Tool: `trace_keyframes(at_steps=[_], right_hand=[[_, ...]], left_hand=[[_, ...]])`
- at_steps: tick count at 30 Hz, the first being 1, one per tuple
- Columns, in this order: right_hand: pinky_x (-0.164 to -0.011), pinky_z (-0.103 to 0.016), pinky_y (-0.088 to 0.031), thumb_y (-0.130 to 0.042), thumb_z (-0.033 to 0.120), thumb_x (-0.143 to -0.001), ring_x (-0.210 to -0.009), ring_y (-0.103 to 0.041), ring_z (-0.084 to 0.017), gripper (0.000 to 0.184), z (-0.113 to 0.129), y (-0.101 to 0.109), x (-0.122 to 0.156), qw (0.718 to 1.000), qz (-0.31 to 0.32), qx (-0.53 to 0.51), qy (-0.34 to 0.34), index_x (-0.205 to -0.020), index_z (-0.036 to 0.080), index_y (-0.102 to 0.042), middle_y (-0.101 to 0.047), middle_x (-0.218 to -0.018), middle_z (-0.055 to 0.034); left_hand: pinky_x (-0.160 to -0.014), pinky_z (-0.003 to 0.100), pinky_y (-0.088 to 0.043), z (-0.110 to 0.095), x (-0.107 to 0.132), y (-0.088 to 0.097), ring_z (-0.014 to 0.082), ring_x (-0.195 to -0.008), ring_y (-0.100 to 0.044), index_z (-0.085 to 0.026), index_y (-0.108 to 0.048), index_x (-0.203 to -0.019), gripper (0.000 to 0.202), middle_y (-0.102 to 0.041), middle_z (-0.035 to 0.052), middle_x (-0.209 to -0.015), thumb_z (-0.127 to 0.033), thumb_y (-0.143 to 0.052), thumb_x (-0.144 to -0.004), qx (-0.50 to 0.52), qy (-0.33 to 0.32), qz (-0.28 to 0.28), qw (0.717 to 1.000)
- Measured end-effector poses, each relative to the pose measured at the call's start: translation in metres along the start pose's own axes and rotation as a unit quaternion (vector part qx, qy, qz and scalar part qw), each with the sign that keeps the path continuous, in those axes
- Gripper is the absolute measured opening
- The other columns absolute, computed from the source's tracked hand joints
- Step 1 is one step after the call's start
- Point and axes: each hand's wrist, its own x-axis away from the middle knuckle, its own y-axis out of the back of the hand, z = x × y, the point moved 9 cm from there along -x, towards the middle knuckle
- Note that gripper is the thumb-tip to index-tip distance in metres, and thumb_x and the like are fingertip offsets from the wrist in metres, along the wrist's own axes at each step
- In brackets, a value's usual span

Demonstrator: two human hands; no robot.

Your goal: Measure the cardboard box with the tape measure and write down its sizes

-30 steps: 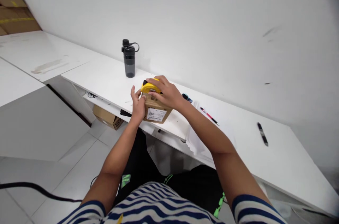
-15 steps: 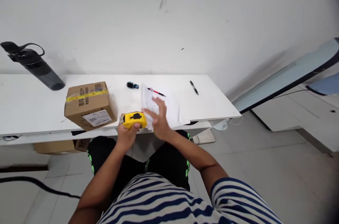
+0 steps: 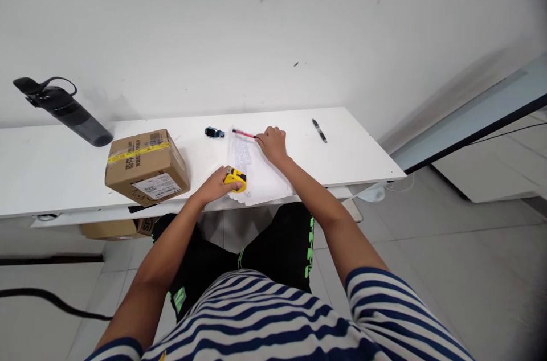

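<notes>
left grip clasping yellow tape measure, right grip at red pen, pinch unclear

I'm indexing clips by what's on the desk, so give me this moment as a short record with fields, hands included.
Left hand: holding a yellow tape measure
Right hand: fingers at one end of a red pen; grip unclear
Under the red pen: white papers, partly printed or written on
Left of papers: dark watch-like item, then a cardboard box with a label
Far left: dark bottle with a loop
Right of papers: black pen
</notes>
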Motion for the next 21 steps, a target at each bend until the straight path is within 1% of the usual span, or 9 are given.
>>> trace_keyframes(at_steps=[2, 4, 6, 8, 11, 14, 16, 19, 21], right_hand=[[-0.089, -0.044, -0.045, -0.043, 0.044, -0.099, -0.096, -0.058, -0.025, 0.035, -0.001, 0.002, 0.009, 0.991, -0.028, -0.127, -0.039, -0.110, 0.020, -0.066, -0.064, -0.091, -0.0082], [-0.074, -0.034, -0.044, -0.049, 0.047, -0.094, -0.073, -0.054, -0.019, 0.028, 0.000, -0.008, 0.020, 0.964, -0.022, -0.258, -0.063, -0.105, 0.023, -0.057, -0.055, -0.072, 0.0018], [-0.065, -0.029, -0.040, -0.056, 0.046, -0.088, -0.063, -0.047, -0.015, 0.022, 0.004, -0.021, 0.031, 0.933, 0.003, -0.353, -0.067, -0.093, 0.025, -0.050, -0.046, -0.065, 0.0065], [-0.065, -0.028, -0.039, -0.057, 0.047, -0.086, -0.065, -0.047, -0.014, 0.026, 0.008, -0.033, 0.038, 0.913, 0.032, -0.402, -0.061, -0.079, 0.025, -0.046, -0.046, -0.066, 0.0057], [-0.069, -0.029, -0.041, -0.046, 0.059, -0.091, -0.068, -0.050, -0.015, 0.041, 0.008, -0.043, 0.040, 0.902, 0.060, -0.424, -0.065, -0.071, 0.024, -0.049, -0.050, -0.067, 0.0024], [-0.068, -0.030, -0.041, -0.032, 0.075, -0.092, -0.064, -0.049, -0.015, 0.062, 0.006, -0.046, 0.040, 0.896, 0.066, -0.432, -0.078, -0.073, 0.022, -0.060, -0.050, -0.065, 0.0012], [-0.065, -0.031, -0.041, -0.023, 0.082, -0.090, -0.060, -0.049, -0.015, 0.074, 0.005, -0.047, 0.041, 0.889, 0.069, -0.441, -0.096, -0.071, 0.022, -0.062, -0.049, -0.060, 0.0007], [-0.064, -0.031, -0.041, -0.034, 0.083, -0.087, -0.061, -0.051, -0.015, 0.070, 0.004, -0.046, 0.044, 0.895, 0.069, -0.424, -0.117, -0.065, 0.022, -0.059, -0.050, -0.057, 0.0003], [-0.067, -0.031, -0.042, -0.049, 0.074, -0.086, -0.065, -0.053, -0.016, 0.058, 0.007, -0.044, 0.044, 0.909, 0.072, -0.394, -0.112, -0.062, 0.022, -0.057, -0.053, -0.059, 0.0003]], left_hand=[[-0.091, 0.042, -0.056, 0.008, 0.002, -0.003, 0.0272, -0.100, -0.069, -0.019, -0.067, -0.108, 0.053, -0.073, 0.0079, -0.106, -0.054, -0.078, -0.069, 0.015, 0.004, 0.032, 0.999], [-0.088, 0.039, -0.056, 0.010, 0.003, -0.007, 0.0259, -0.100, -0.068, -0.018, -0.064, -0.112, 0.052, -0.072, 0.0080, -0.109, -0.054, -0.074, -0.075, 0.025, -0.006, 0.054, 0.998], [-0.087, 0.038, -0.055, 0.010, 0.002, -0.008, 0.0252, -0.099, -0.068, -0.018, -0.064, -0.112, 0.051, -0.071, 0.0075, -0.108, -0.054, -0.072, -0.077, 0.020, -0.018, 0.056, 0.998], [-0.087, 0.038, -0.055, 0.011, 0.001, -0.007, 0.0254, -0.099, -0.067, -0.017, -0.065, -0.112, 0.050, -0.071, 0.0075, -0.107, -0.053, -0.072, -0.077, 0.004, -0.021, 0.048, 0.999], [-0.087, 0.038, -0.054, 0.013, 0.000, -0.004, 0.0254, -0.097, -0.066, -0.017, -0.067, -0.107, 0.046, -0.071, 0.0074, -0.104, -0.052, -0.073, -0.077, -0.022, -0.025, 0.036, 0.999], [-0.084, 0.037, -0.053, 0.014, -0.001, -0.003, 0.0239, -0.093, -0.065, -0.018, -0.067, -0.104, 0.042, -0.070, 0.0062, -0.100, -0.050, -0.074, -0.077, -0.025, -0.031, 0.034, 0.999], [-0.082, 0.035, -0.053, 0.015, -0.002, -0.004, 0.0226, -0.091, -0.065, -0.018, -0.067, -0.103, 0.041, -0.069, 0.0055, -0.098, -0.049, -0.075, -0.077, -0.022, -0.031, 0.038, 0.999], [-0.080, 0.034, -0.052, 0.015, -0.003, -0.007, 0.0214, -0.091, -0.064, -0.019, -0.065, -0.102, 0.040, -0.068, 0.0046, -0.098, -0.049, -0.075, -0.077, -0.018, -0.031, 0.048, 0.998], [-0.079, 0.033, -0.051, 0.016, -0.003, -0.008, 0.0210, -0.091, -0.063, -0.019, -0.065, -0.100, 0.041, -0.067, 0.0041, -0.098, -0.051, -0.075, -0.077, -0.019, -0.032, 0.050, 0.998]])
